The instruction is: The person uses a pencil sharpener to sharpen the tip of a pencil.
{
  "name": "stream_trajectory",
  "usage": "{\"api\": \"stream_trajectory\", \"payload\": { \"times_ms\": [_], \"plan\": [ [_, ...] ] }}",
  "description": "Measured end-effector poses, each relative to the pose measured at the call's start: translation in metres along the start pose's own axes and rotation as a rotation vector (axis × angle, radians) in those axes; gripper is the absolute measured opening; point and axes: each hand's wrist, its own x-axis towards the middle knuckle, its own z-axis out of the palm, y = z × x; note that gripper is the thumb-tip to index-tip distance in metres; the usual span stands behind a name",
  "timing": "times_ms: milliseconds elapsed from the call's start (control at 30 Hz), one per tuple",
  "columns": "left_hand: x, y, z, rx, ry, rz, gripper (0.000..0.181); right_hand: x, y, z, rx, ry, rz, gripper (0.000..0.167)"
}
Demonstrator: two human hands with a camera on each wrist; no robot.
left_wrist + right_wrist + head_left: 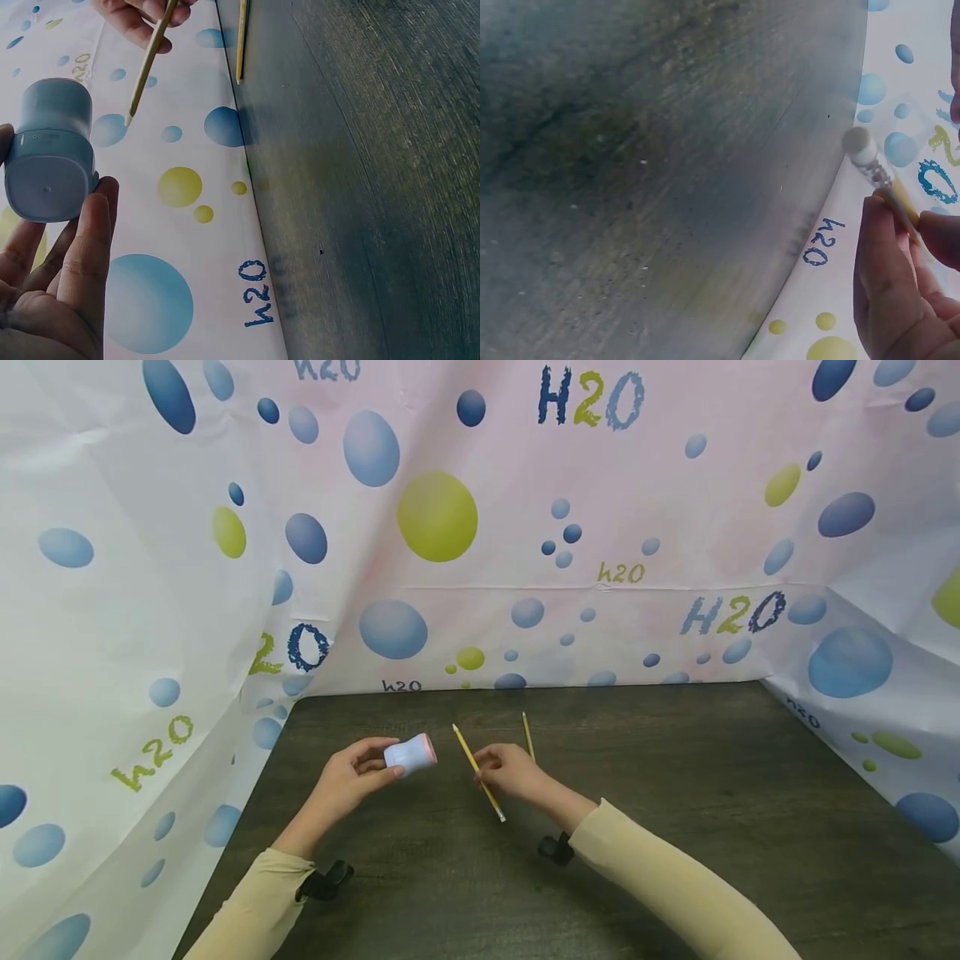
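My left hand (347, 781) grips a small light-blue object (408, 755) with a pinkish end, held between thumb and fingers above the table. In the left wrist view this object (49, 180) shows a rounded-square end and a narrower upper part. My right hand (513, 772) pinches a yellow pencil (467, 750), its tip up and to the left, its white eraser end down to the right. The right wrist view shows the eraser (861, 145) close up, beyond the fingertips. The held object and the pencil are apart.
A second pencil (528, 733) lies on the dark wooden table (675, 777), just behind my right hand. White sheeting (525, 468) printed with blue and green dots and lettering stands behind the table and along both sides. Black wrist straps show at both sleeves.
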Motion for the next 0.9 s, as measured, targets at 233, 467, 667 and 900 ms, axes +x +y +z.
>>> {"api": "stream_trajectory", "payload": {
  "times_ms": [233, 467, 667, 900],
  "plan": [
    [0.0, 0.0, 0.0, -0.002, -0.001, 0.001, 0.048, -0.01, 0.007, -0.009, 0.02, -0.058, -0.03, 0.035],
    [0.0, 0.0, 0.001, -0.011, -0.01, 0.004, 0.048, -0.021, 0.013, -0.021, 0.026, -0.05, -0.051, 0.035],
    [-0.001, 0.002, 0.003, -0.013, -0.014, 0.004, 0.048, -0.027, 0.019, -0.035, 0.01, -0.044, -0.105, 0.035],
    [0.0, 0.002, 0.005, -0.022, -0.024, 0.018, 0.048, -0.035, 0.026, -0.047, 0.028, -0.038, -0.1, 0.036]
  ]
}}
